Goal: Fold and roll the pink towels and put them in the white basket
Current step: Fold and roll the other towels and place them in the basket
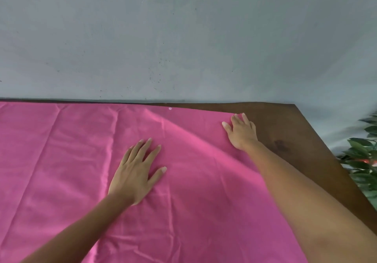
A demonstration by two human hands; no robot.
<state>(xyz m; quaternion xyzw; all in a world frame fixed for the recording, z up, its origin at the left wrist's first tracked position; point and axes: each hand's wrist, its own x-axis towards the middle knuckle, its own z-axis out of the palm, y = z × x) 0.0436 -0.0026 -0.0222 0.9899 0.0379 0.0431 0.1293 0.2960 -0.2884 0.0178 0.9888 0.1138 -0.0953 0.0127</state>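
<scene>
A large pink towel [61, 171] lies spread flat over most of the brown table [285, 132], reaching the far edge by the wall. My left hand [136, 173] rests palm down with straight fingers on the middle of the towel. My right hand [241, 132] presses flat on the towel's far right corner, fingers spread, near the table's bare part. A raised crease runs between the two hands. No white basket is in view.
A grey wall [183, 38] rises directly behind the table. A green leafy plant [363, 160] stands past the table's right edge. The bare wooden strip of the table lies on the right side.
</scene>
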